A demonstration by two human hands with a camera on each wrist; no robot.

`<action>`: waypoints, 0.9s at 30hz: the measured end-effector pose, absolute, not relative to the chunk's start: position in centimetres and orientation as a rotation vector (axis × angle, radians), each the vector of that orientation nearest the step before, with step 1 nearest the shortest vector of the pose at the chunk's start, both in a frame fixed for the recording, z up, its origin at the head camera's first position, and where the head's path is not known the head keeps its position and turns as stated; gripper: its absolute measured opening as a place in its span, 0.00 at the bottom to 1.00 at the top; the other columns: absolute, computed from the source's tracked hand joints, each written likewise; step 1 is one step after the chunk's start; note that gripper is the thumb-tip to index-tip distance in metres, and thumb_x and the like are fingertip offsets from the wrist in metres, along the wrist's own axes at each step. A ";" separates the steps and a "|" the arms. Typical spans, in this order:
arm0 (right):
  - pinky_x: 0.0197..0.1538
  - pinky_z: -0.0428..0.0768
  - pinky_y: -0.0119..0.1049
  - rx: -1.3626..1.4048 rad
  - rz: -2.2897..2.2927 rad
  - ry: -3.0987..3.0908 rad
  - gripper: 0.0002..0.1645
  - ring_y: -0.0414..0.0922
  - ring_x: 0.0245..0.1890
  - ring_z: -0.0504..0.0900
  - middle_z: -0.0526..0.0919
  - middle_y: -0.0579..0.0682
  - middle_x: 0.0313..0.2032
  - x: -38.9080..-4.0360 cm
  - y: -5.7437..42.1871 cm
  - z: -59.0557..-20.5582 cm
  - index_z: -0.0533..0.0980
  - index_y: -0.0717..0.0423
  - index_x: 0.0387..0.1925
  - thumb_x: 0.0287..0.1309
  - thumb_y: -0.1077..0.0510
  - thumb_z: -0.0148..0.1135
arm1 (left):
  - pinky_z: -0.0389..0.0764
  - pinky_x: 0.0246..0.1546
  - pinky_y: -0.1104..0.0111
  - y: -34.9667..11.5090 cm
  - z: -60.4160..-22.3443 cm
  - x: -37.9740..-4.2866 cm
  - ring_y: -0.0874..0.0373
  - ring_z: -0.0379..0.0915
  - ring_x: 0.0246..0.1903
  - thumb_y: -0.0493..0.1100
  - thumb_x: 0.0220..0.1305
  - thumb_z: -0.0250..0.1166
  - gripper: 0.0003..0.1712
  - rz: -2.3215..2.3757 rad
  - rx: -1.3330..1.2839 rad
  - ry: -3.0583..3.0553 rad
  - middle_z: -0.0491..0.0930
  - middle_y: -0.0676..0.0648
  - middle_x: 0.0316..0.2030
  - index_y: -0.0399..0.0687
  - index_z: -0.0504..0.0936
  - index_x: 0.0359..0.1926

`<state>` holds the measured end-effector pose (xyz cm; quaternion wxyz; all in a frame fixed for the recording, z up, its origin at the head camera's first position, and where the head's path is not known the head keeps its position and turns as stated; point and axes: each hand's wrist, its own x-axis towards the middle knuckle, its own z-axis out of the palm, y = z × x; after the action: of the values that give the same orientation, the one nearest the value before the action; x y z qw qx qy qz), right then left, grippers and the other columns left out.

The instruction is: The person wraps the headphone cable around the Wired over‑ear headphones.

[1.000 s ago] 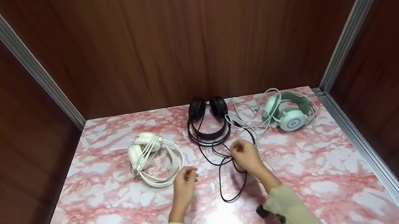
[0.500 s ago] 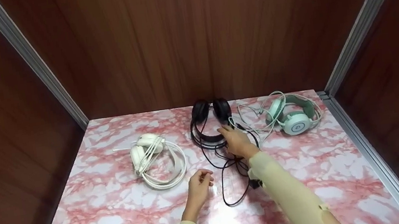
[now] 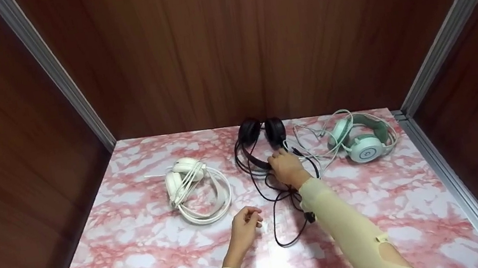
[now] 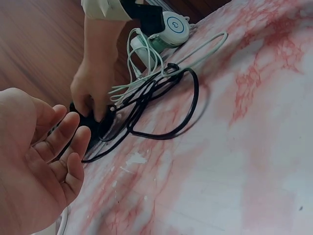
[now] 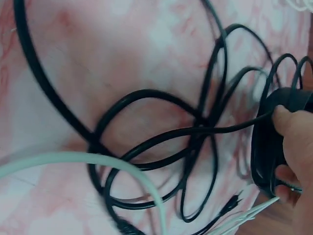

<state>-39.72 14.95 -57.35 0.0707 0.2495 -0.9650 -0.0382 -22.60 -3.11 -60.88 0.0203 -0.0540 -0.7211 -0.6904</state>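
Note:
The black headphones (image 3: 250, 131) lie at the back middle of the table, their ear cups near the back wall. My right hand (image 3: 287, 167) grips the right side of their headband, thumb on one face and fingers curled under it in the right wrist view. The tangled black cable (image 5: 195, 131) spreads below that hand. A pale cable (image 5: 83, 157) crosses the black one. My left hand (image 3: 244, 230) hovers with loosely curled fingers and holds nothing; its nearest things are the white headphones (image 3: 188, 171) and the black cable's loop.
Green-and-white headphones (image 3: 365, 148) lie at the back right, and their pale cable reaches toward the black headphones. Dark wood-patterned panels (image 3: 227, 51) stand at the back and both sides of the pink marbled table (image 3: 145, 264). A metal rail (image 3: 454, 188) runs along its right edge.
My right hand has gone from the black cable forward to the headband and now grips it. The headband has tilted slightly. My left hand has shifted a little right, away from the white headphones.

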 end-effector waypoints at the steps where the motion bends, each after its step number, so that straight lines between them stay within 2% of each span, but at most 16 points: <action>1: 0.49 0.73 0.50 0.766 -0.106 -2.882 0.15 0.55 0.49 0.73 0.81 0.56 0.40 -39.7 14.9 -57.1 0.76 0.59 0.39 0.58 0.51 0.65 | 0.79 0.30 0.64 -3.2 -61.1 -22.6 0.39 0.77 0.29 0.31 0.70 0.54 0.08 -2.139 -0.173 -2.235 0.79 0.37 0.30 0.28 0.77 0.42; 5: 0.47 0.74 0.50 0.825 0.050 -2.892 0.14 0.56 0.43 0.77 0.81 0.57 0.34 -39.2 14.3 -55.3 0.73 0.61 0.38 0.59 0.54 0.61 | 0.80 0.32 0.58 -3.4 -61.5 -22.3 0.45 0.78 0.28 0.33 0.70 0.54 0.09 -2.144 -0.225 -2.206 0.78 0.42 0.29 0.30 0.78 0.42; 9: 0.39 0.78 0.53 0.796 0.399 -2.969 0.17 0.58 0.34 0.82 0.80 0.59 0.32 -38.1 13.8 -53.9 0.67 0.61 0.44 0.56 0.56 0.59 | 0.80 0.31 0.61 -3.9 -61.7 -21.8 0.47 0.78 0.27 0.32 0.70 0.53 0.08 -2.147 -0.258 -2.181 0.78 0.45 0.28 0.30 0.77 0.41; 13: 0.40 0.77 0.53 0.667 0.763 -2.889 0.19 0.57 0.35 0.81 0.80 0.60 0.35 -37.1 13.6 -53.1 0.67 0.61 0.50 0.57 0.60 0.55 | 0.80 0.32 0.63 -4.5 -61.6 -21.3 0.46 0.78 0.28 0.32 0.70 0.53 0.09 -2.173 -0.195 -2.208 0.78 0.45 0.28 0.28 0.77 0.42; 15: 0.41 0.76 0.52 0.526 0.946 -2.801 0.18 0.56 0.36 0.81 0.81 0.59 0.36 -36.6 13.5 -52.5 0.70 0.61 0.50 0.60 0.55 0.55 | 0.80 0.33 0.62 -4.6 -61.4 -21.1 0.44 0.78 0.29 0.32 0.70 0.53 0.10 -2.178 -0.173 -2.215 0.78 0.42 0.28 0.26 0.76 0.43; 17: 0.41 0.76 0.49 0.359 1.143 -2.707 0.22 0.54 0.36 0.80 0.82 0.57 0.36 -36.2 13.7 -51.7 0.74 0.59 0.47 0.61 0.46 0.58 | 0.80 0.33 0.60 -4.8 -61.2 -21.0 0.43 0.78 0.29 0.32 0.71 0.53 0.10 -2.184 -0.155 -2.221 0.79 0.40 0.29 0.25 0.76 0.44; 19: 0.41 0.77 0.47 0.222 1.284 -2.631 0.31 0.52 0.36 0.80 0.82 0.55 0.35 -35.7 14.0 -50.8 0.75 0.57 0.45 0.53 0.36 0.66 | 0.80 0.34 0.59 -5.0 -60.8 -21.0 0.42 0.78 0.30 0.31 0.71 0.53 0.09 -2.199 -0.143 -2.217 0.79 0.38 0.30 0.26 0.77 0.43; 21: 0.42 0.77 0.45 0.178 1.344 -2.619 0.37 0.51 0.36 0.80 0.82 0.54 0.35 -35.2 14.5 -49.8 0.74 0.57 0.43 0.41 0.34 0.74 | 0.80 0.35 0.57 -5.2 -60.1 -20.8 0.38 0.77 0.31 0.30 0.71 0.53 0.09 -2.214 -0.143 -2.221 0.78 0.36 0.30 0.25 0.76 0.43; 22: 0.41 0.77 0.44 0.183 1.317 -2.657 0.38 0.51 0.35 0.79 0.81 0.53 0.34 -34.9 14.8 -49.3 0.74 0.57 0.42 0.37 0.36 0.77 | 0.79 0.35 0.57 -5.3 -59.7 -20.7 0.37 0.77 0.31 0.30 0.70 0.52 0.09 -2.214 -0.143 -2.225 0.78 0.35 0.30 0.24 0.76 0.43; 24: 0.40 0.77 0.46 0.229 1.184 -2.725 0.35 0.52 0.35 0.79 0.81 0.54 0.34 -34.1 15.5 -48.5 0.72 0.58 0.41 0.35 0.44 0.79 | 0.79 0.35 0.58 -5.6 -58.6 -20.5 0.32 0.76 0.33 0.28 0.70 0.52 0.09 -2.218 -0.148 -2.224 0.77 0.33 0.30 0.22 0.75 0.43; 27: 0.41 0.76 0.50 0.271 0.954 -2.743 0.28 0.55 0.35 0.79 0.80 0.56 0.33 -33.0 16.3 -48.0 0.72 0.61 0.40 0.35 0.57 0.73 | 0.80 0.36 0.58 -6.0 -57.0 -20.1 0.30 0.74 0.34 0.27 0.69 0.51 0.09 -2.210 -0.169 -2.210 0.76 0.30 0.31 0.20 0.74 0.43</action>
<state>-32.97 16.26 -47.95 0.1120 0.0923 -0.9345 0.3251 -20.13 -5.99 -57.03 0.0058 -0.0539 -0.7060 -0.7061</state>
